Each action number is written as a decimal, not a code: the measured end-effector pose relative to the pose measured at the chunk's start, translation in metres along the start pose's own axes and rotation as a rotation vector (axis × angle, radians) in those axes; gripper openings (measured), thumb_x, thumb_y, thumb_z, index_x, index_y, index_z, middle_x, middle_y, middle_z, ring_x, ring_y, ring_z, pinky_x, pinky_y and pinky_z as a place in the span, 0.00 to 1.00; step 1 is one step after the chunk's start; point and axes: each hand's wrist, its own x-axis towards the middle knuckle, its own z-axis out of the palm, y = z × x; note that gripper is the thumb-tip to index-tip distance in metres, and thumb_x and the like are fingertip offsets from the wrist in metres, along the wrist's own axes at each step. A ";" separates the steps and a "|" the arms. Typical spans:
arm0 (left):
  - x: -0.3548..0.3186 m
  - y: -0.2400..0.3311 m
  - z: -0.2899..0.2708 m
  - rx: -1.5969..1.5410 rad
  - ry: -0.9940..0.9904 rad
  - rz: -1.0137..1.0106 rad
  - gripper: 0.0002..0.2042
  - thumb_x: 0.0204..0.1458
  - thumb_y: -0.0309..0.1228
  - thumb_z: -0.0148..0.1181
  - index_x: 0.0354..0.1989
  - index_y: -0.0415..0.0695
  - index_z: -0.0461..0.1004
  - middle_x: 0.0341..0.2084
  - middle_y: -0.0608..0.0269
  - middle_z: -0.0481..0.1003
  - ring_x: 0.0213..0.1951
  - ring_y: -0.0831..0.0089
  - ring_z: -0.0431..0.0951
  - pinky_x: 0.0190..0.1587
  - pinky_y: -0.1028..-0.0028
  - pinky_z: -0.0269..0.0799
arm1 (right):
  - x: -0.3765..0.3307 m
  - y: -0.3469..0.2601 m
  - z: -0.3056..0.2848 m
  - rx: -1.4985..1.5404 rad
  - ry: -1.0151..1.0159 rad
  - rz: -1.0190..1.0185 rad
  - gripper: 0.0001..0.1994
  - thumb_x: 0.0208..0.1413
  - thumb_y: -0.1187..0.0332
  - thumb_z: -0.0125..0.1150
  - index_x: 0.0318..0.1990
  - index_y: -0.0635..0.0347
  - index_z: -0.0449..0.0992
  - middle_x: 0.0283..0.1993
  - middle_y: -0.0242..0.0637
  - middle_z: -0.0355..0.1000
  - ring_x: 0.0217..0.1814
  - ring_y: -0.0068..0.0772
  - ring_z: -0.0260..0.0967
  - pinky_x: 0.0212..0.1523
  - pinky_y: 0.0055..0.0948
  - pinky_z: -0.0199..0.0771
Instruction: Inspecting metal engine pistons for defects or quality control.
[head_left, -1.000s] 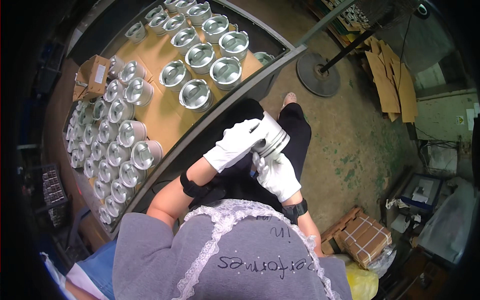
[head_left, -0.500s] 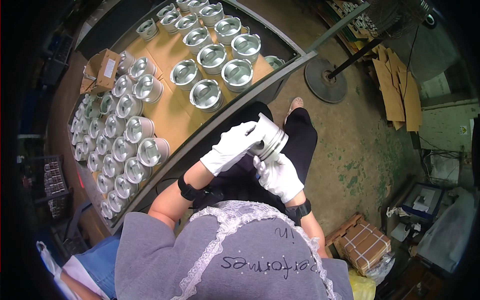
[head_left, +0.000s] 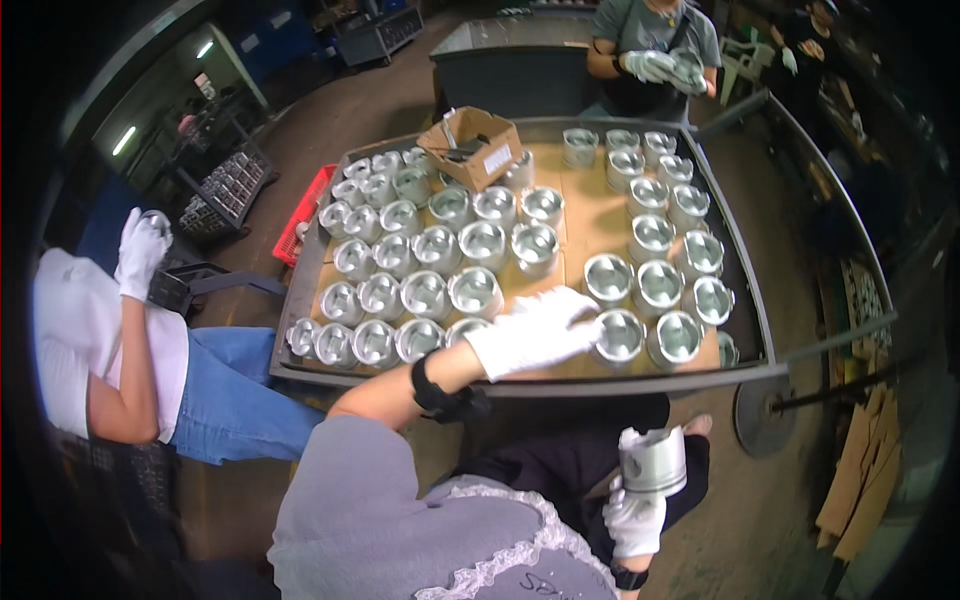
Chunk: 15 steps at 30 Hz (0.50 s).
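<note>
Risk: left hand (head_left: pixel 535 335) reaches over the tray (head_left: pixel 745 300), fingers spread flat, tips touching a piston (head_left: pixel 620 335) in the near row; could knock neighbours together. Right hand (head_left: pixel 635 520), below the tray's near edge, fingers closed round another piston (head_left: pixel 653 460); one-handed, it could slip.

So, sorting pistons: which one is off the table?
The piston in the right hand, held over the lap; all others sit on the table.
</note>
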 end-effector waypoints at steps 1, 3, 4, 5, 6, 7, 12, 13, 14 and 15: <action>0.004 -0.023 -0.021 0.050 0.068 -0.052 0.21 0.56 0.44 0.57 0.52 0.44 0.73 0.43 0.51 0.74 0.46 0.55 0.76 0.52 0.61 0.69 | -0.005 -0.007 0.014 0.139 -0.062 0.077 0.23 0.63 0.59 0.42 0.58 0.69 0.61 0.41 0.55 0.69 0.31 0.42 0.71 0.30 0.28 0.77; 0.031 -0.065 -0.063 0.048 0.100 -0.190 0.20 0.56 0.45 0.56 0.48 0.43 0.75 0.41 0.49 0.75 0.46 0.53 0.76 0.51 0.59 0.70 | 0.000 -0.010 -0.001 -0.116 -0.088 0.031 0.23 0.62 0.57 0.42 0.57 0.66 0.64 0.43 0.52 0.71 0.33 0.42 0.72 0.31 0.32 0.78; 0.043 -0.086 -0.084 0.011 0.071 -0.294 0.20 0.56 0.46 0.55 0.46 0.42 0.77 0.40 0.48 0.76 0.46 0.52 0.76 0.50 0.59 0.71 | 0.002 -0.011 -0.003 0.054 -0.123 0.112 0.21 0.62 0.56 0.43 0.54 0.63 0.67 0.43 0.47 0.73 0.37 0.42 0.74 0.33 0.34 0.78; 0.043 -0.109 -0.103 0.149 0.207 -0.341 0.19 0.56 0.46 0.53 0.44 0.44 0.78 0.43 0.48 0.76 0.46 0.52 0.77 0.49 0.57 0.72 | 0.008 -0.010 -0.005 0.043 -0.146 0.122 0.21 0.62 0.56 0.43 0.54 0.63 0.67 0.43 0.47 0.73 0.37 0.42 0.74 0.33 0.34 0.78; 0.050 -0.132 -0.116 0.279 0.333 -0.372 0.19 0.55 0.46 0.52 0.43 0.45 0.78 0.45 0.48 0.76 0.47 0.52 0.77 0.48 0.56 0.72 | 0.010 -0.010 -0.009 0.091 -0.181 0.158 0.22 0.62 0.55 0.43 0.54 0.62 0.67 0.43 0.47 0.73 0.37 0.42 0.74 0.32 0.36 0.78; 0.063 -0.161 -0.124 0.332 0.409 -0.417 0.18 0.55 0.45 0.51 0.42 0.46 0.79 0.44 0.49 0.77 0.47 0.52 0.77 0.49 0.57 0.73 | 0.012 -0.010 -0.012 0.139 -0.214 0.189 0.22 0.62 0.54 0.44 0.55 0.62 0.67 0.43 0.47 0.74 0.37 0.43 0.74 0.32 0.37 0.78; 0.140 -0.260 -0.161 0.445 0.589 -0.512 0.14 0.52 0.37 0.52 0.42 0.51 0.81 0.45 0.53 0.78 0.48 0.55 0.78 0.51 0.59 0.74 | 0.020 -0.014 -0.031 0.185 -0.200 0.170 0.22 0.62 0.54 0.45 0.56 0.60 0.67 0.44 0.47 0.73 0.37 0.45 0.74 0.31 0.39 0.77; 0.163 -0.268 -0.166 0.466 0.533 -0.531 0.14 0.51 0.36 0.52 0.42 0.52 0.81 0.45 0.54 0.78 0.48 0.55 0.78 0.51 0.59 0.74 | 0.033 -0.014 -0.078 0.481 -0.204 0.523 0.26 0.60 0.48 0.49 0.58 0.57 0.66 0.45 0.42 0.70 0.35 0.40 0.70 0.30 0.43 0.73; 0.182 -0.280 -0.170 0.493 0.478 -0.555 0.14 0.51 0.35 0.52 0.42 0.53 0.81 0.45 0.55 0.79 0.48 0.56 0.79 0.51 0.60 0.74 | 0.046 -0.013 -0.105 0.778 -0.210 0.883 0.31 0.57 0.43 0.54 0.60 0.54 0.65 0.46 0.37 0.67 0.33 0.35 0.65 0.29 0.47 0.68; 0.195 -0.299 -0.171 0.469 0.459 -0.495 0.14 0.51 0.34 0.53 0.43 0.53 0.82 0.45 0.56 0.79 0.48 0.56 0.79 0.51 0.60 0.74 | 0.056 -0.010 -0.099 0.966 -0.482 1.100 0.24 0.57 0.44 0.54 0.52 0.51 0.72 0.35 0.32 0.69 0.34 0.31 0.65 0.31 0.43 0.67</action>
